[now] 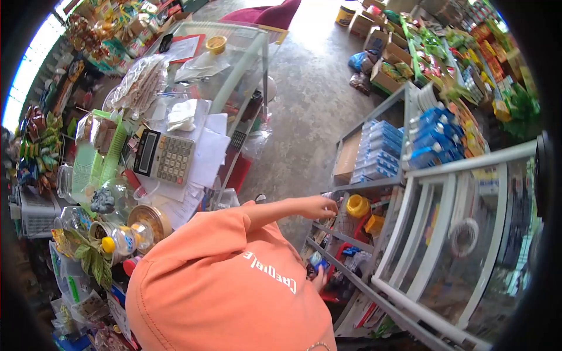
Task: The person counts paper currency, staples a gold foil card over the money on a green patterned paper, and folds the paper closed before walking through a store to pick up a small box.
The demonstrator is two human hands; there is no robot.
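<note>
My left arm stretches across to a grey metal shelf rack (356, 241). My left hand (319, 206) hovers at its upper edge, fingers bent downward and slightly apart, with no held thing visible. Just right of it stands a yellow round container (357, 205), with a yellow-orange box (374, 225) below. Lower down, my right hand (319, 279) is partly hidden by my orange shirt (222, 286). Its fingers are closed around a small blue-and-white packet (318, 261), whose kind I cannot make out.
Left of me, a glass counter (240, 64) carries a calculator (164, 157), papers (209, 153) and jars. A white-framed glass cabinet (445, 234) stands at the right. Blue bottles (436, 137) and blue-and-white packs (377, 152) top the rack. Cardboard boxes (395, 55) line the concrete floor (304, 99).
</note>
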